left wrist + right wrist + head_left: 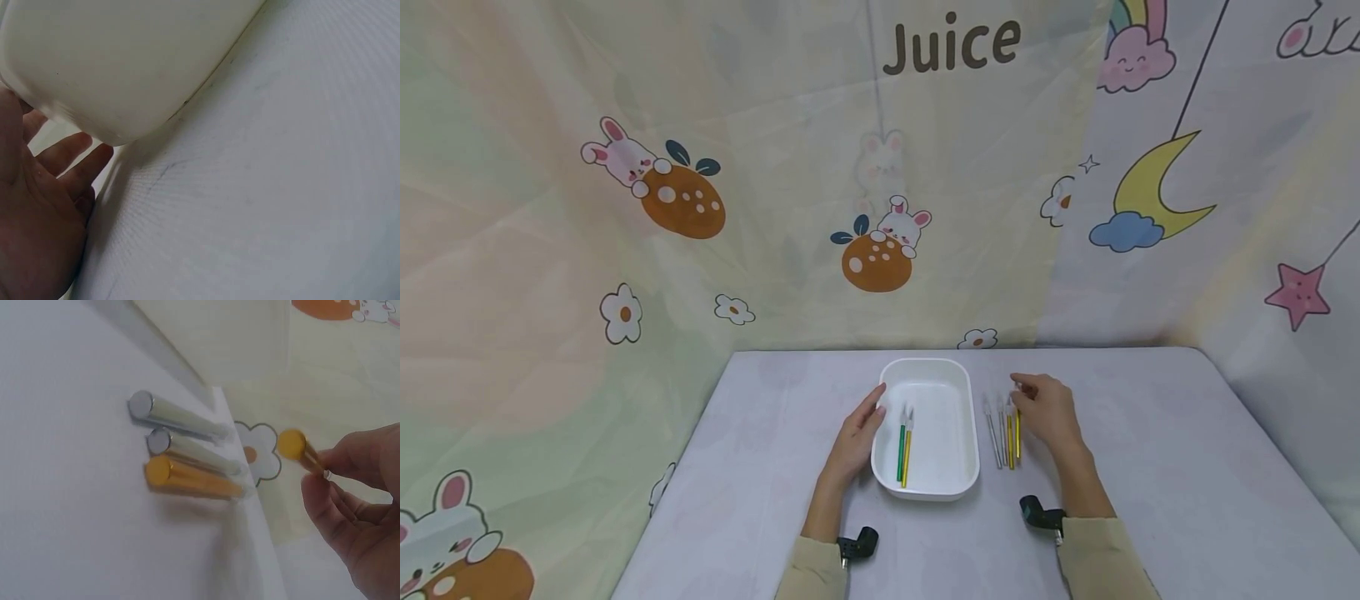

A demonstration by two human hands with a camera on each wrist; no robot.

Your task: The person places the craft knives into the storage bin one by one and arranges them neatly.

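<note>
A white rectangular tray [928, 492] stands on the table, with two slim pen-like tools inside, one green [901, 454] and one gold [907, 458], both pale at the far end. My left hand [853, 437] rests along the tray's left side; the left wrist view shows its extended fingers [69, 153] against the outer wall. To the right of the tray, my right hand [1048, 408] pinches another gold tool [300, 450] near its clear end between thumb and fingers. Beside it lie two silver tools [178, 415] and a gold one [197, 478], side by side.
The white-covered table [1150, 433] extends to both sides of the tray. A printed cloth backdrop [775, 250] with rabbits, flowers and lettering hangs behind the table's far edge and along its sides.
</note>
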